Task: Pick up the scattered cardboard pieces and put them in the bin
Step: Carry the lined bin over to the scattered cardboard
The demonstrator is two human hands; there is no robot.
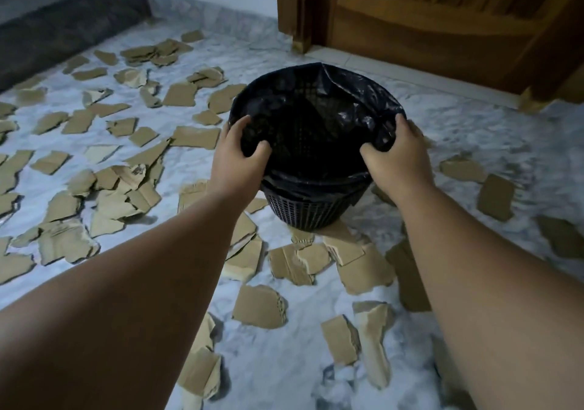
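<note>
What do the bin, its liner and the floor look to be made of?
The bin looks like black moulded plastic: its wall is an open lattice. The liner appears to be thin glossy plastic film, crinkled, with highlights. The floor looks like polished grey-white marble or marble-look tile, judging by its cloudy veining; which one cannot be told.

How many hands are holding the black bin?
2. The left hand grips the near-left rim of the bin, and the right hand grips the near-right rim, both pinching the black bag liner. None looks hidden.
</note>
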